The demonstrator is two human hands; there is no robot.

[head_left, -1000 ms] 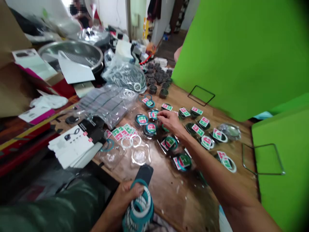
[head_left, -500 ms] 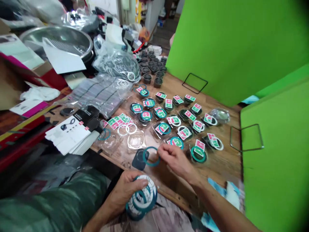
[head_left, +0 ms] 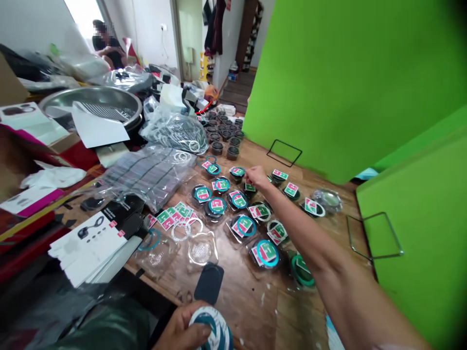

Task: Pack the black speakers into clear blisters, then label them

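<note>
My left hand [head_left: 181, 326] sits at the bottom edge of the view, shut on a stack of teal and white rings [head_left: 211, 329], which the frame cuts off. My right hand [head_left: 257, 177] reaches across the wooden table [head_left: 251, 311] to the far end of the rows of round clear-wrapped packs with pink and green cards [head_left: 240, 200]. Its fingers are bunched just above a pack [head_left: 250, 188], and nothing shows in them. A teal ring [head_left: 267, 253] lies on a pack near the front. A black rounded pad [head_left: 209, 283] lies near my left hand.
Behind the packs stand several small black jars [head_left: 219, 133], a bag of rings [head_left: 175, 131] and a bag of dark strips [head_left: 146, 177]. White boxes [head_left: 91, 248] lie at the left. Green boards [head_left: 346, 82] rise on the right. A seated person [head_left: 107, 51] is far back.
My right hand has moved from the table's front to the far rows, and the teal ring it held is gone from it. My left hand sits lower in the view.
</note>
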